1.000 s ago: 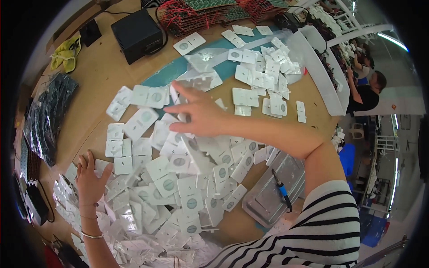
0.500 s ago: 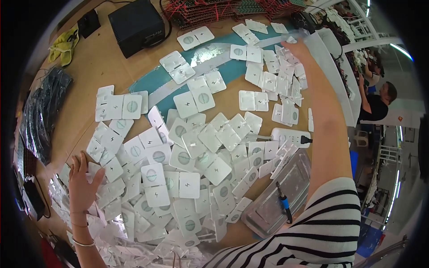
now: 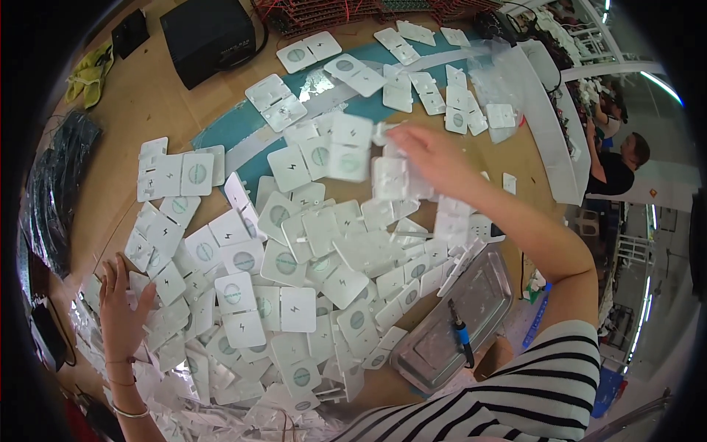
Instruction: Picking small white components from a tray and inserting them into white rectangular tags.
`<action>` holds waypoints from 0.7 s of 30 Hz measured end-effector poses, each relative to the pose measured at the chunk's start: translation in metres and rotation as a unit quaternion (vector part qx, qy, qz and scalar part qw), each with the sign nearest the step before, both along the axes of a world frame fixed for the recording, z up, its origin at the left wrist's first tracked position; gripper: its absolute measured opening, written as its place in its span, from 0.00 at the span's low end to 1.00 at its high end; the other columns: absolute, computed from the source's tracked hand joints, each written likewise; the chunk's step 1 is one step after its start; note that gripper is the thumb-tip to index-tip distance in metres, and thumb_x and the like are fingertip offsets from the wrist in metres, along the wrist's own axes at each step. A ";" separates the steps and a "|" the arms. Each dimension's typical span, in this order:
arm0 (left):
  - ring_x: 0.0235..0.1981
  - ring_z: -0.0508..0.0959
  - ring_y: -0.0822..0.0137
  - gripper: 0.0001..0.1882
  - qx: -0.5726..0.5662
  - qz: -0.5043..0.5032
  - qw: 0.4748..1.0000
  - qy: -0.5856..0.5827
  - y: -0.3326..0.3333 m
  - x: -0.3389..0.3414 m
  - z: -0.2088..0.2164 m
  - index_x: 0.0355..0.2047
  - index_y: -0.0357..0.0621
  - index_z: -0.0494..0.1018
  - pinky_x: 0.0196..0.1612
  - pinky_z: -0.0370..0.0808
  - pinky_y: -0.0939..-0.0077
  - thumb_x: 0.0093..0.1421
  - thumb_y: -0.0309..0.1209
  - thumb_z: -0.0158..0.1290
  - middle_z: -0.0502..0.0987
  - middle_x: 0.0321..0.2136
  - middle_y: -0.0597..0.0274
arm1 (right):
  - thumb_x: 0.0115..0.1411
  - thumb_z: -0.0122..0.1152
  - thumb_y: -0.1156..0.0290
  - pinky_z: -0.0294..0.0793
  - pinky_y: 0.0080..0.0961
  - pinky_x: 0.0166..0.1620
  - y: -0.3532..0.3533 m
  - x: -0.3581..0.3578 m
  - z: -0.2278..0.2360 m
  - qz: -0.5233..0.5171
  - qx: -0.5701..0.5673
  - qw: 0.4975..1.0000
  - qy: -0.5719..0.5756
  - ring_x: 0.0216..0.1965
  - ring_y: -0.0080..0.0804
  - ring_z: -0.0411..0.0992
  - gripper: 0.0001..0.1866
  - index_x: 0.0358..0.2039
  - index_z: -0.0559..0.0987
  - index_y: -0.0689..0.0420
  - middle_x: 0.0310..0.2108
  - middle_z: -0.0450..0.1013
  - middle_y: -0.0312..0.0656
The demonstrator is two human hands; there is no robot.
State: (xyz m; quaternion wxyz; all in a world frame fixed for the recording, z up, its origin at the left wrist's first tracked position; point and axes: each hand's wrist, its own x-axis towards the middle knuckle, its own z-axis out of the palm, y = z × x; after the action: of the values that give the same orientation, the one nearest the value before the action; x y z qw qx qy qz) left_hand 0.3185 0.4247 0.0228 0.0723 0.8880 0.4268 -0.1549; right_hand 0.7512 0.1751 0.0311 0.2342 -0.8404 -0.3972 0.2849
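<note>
A large heap of white plastic folding panels (image 3: pixel 243 331), some with a round disc and some with a lightning-bolt mark, covers the near middle of the table. My left hand (image 3: pixel 125 317) rests against the heap's left edge, fingers spread and holding nothing. Over the heap's far right side, my right hand (image 3: pixel 427 158) is smeared by motion, with its fingers partly hidden among panels. Right at its fingers are blurred white panels (image 3: pixel 390 178), and another blurred panel (image 3: pixel 350 147) lies just left of them. Whether it grips any or only pushes them cannot be made out.
A soldering iron (image 3: pixel 459 328) with a blue grip lies across a clear plastic lid or tray (image 3: pixel 449 353). A white power strip (image 3: pixel 482 227) is partly covered. Further back are a black box (image 3: pixel 208 40), stacked circuit boards (image 3: pixel 324 16) and a teal strip (image 3: pixel 213 140).
My right hand has swept from the far right back toward the middle, and the panels there have shifted left and nearer. My left hand stays at the heap. The view has moved slightly.
</note>
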 end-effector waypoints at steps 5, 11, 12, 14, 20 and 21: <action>0.61 0.57 0.41 0.37 0.011 -0.018 1.000 -0.001 0.005 -0.008 -0.009 0.63 0.43 0.52 0.61 0.56 0.60 0.58 0.45 0.50 0.54 0.60 0.36 | 0.65 0.39 0.50 0.66 0.30 0.50 0.026 -0.054 0.038 0.186 -0.017 0.979 -0.082 0.45 0.40 0.69 0.26 0.43 0.76 0.60 0.39 0.73 0.49; 0.60 0.57 0.41 0.37 0.003 0.004 1.000 -0.014 -0.002 0.008 -0.001 0.62 0.40 0.54 0.61 0.56 0.60 0.56 0.43 0.52 0.54 0.61 0.40 | 0.56 0.45 0.36 0.72 0.32 0.39 0.108 0.169 -0.003 -0.053 -0.041 0.891 -0.449 0.34 0.46 0.74 0.35 0.34 0.78 0.60 0.29 0.76 0.50; 0.60 0.57 0.41 0.37 0.006 -0.002 1.000 -0.013 -0.001 0.008 -0.002 0.62 0.40 0.54 0.61 0.57 0.60 0.56 0.43 0.52 0.54 0.61 0.40 | 0.53 0.46 0.35 0.69 0.33 0.44 0.111 0.221 -0.016 -0.093 -0.059 0.882 -0.458 0.42 0.47 0.72 0.36 0.41 0.76 0.59 0.37 0.74 0.52; 0.60 0.57 0.41 0.37 0.008 0.000 1.000 -0.011 -0.001 0.002 -0.003 0.62 0.40 0.54 0.61 0.57 0.59 0.56 0.42 0.53 0.53 0.61 0.41 | 0.51 0.48 0.33 0.67 0.34 0.50 0.113 0.267 -0.036 -0.125 -0.074 0.873 -0.466 0.50 0.48 0.69 0.40 0.47 0.74 0.57 0.44 0.73 0.54; 0.60 0.57 0.41 0.38 0.012 0.000 1.000 0.003 0.000 -0.006 0.003 0.62 0.41 0.53 0.61 0.57 0.59 0.56 0.43 0.52 0.53 0.61 0.40 | 0.43 0.44 0.24 0.44 0.44 0.64 0.123 0.255 -0.076 -0.105 -0.035 0.956 -0.271 0.64 0.53 0.47 0.50 0.61 0.62 0.41 0.63 0.52 0.55; 0.61 0.57 0.41 0.38 0.016 -0.003 1.000 0.004 -0.002 -0.005 0.001 0.62 0.40 0.53 0.61 0.57 0.59 0.56 0.43 0.52 0.53 0.61 0.39 | 0.43 0.44 0.24 0.44 0.44 0.64 0.121 0.248 -0.075 -0.106 -0.035 0.956 -0.273 0.64 0.53 0.47 0.50 0.61 0.62 0.41 0.63 0.52 0.55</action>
State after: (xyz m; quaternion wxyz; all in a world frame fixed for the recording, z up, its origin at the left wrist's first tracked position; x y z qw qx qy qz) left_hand 0.3134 0.4225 0.0241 0.0562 0.8897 0.4268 -0.1518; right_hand 0.9992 0.2958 -0.0443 0.1161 -0.9311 -0.3442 0.0322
